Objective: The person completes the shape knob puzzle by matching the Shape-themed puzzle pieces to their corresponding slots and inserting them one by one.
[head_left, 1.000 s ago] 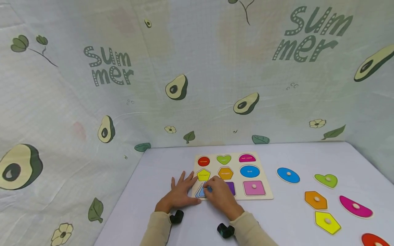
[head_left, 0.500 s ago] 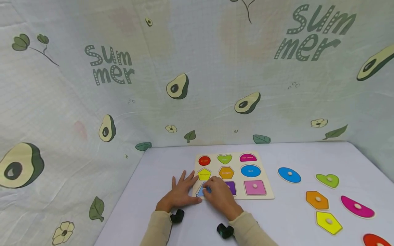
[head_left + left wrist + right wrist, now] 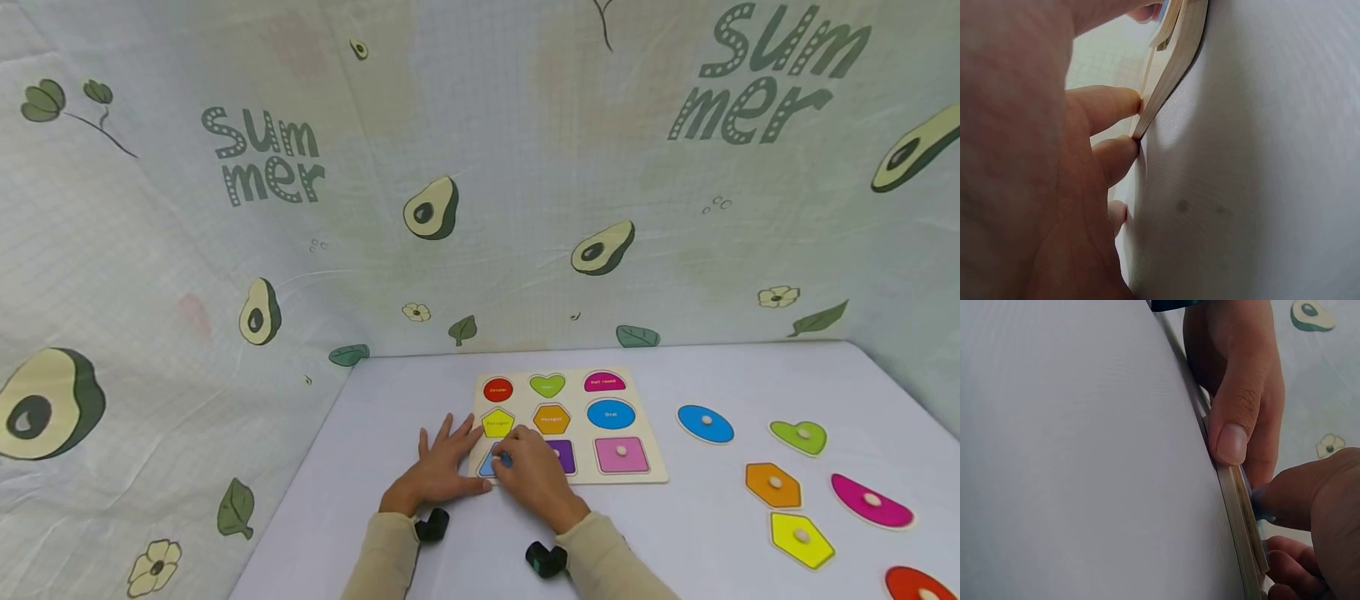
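A wooden shape puzzle board (image 3: 585, 460) lies on the table. My right hand (image 3: 536, 472) pinches the knob of a blue triangular puzzle piece (image 3: 487, 467) at the board's near left corner, partly hiding it. In the right wrist view, the edge of the piece (image 3: 1249, 515) shows along the board's edge. My left hand (image 3: 442, 468) is spread at the board's left side, fingers fairly straight; its fingertips touch the edge in the left wrist view, and its thumb lies at the near corner. A purple piece (image 3: 566, 456) and a pink piece (image 3: 621, 457) sit in the near row.
Loose knobbed pieces lie right of the board: a blue oval (image 3: 697, 427), green heart (image 3: 787, 432), orange hexagon (image 3: 761, 482), magenta half round (image 3: 851, 492), yellow pentagon (image 3: 787, 537) and red rounded piece (image 3: 903, 581). A printed cloth (image 3: 517, 250) hangs behind the table.
The blue triangular piece has shifted slightly and now lines up more closely with its outline on the board. Both hands stay nearly where they were; the head view has tilted a little.
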The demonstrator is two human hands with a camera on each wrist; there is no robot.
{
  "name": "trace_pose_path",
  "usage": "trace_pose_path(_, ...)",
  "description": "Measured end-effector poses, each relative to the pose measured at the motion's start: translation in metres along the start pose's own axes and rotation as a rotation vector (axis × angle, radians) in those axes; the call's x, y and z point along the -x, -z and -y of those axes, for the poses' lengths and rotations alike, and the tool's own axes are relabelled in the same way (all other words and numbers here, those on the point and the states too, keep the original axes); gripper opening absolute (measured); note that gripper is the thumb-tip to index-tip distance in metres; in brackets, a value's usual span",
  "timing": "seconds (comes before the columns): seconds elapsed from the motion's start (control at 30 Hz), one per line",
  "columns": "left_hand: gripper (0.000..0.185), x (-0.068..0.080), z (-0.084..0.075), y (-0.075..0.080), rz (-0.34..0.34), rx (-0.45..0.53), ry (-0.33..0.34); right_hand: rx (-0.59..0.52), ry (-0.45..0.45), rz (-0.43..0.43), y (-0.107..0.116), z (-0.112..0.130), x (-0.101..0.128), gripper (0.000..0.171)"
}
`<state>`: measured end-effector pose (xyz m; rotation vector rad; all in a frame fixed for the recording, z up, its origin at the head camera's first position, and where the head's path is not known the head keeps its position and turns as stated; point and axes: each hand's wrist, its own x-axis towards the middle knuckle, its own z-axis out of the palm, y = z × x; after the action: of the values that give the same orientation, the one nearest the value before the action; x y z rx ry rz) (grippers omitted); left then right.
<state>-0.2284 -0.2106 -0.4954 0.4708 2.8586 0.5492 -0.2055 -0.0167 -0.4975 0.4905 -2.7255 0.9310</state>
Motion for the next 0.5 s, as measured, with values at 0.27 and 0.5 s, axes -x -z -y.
trace_pose_path(0.27,0.096,-0.0015,0.0006,-0.0013,0.006,-0.003,0.012,0.013,0.000,-0.014,-0.0018,0.0016,-0.0012,0.017)
trace_pose_path(0.5,0.096,-0.0018,0.0015,-0.0015,0.012,0.007,0.006,0.021,0.003,-0.014,-0.0025,0.0009,-0.0020,0.016)
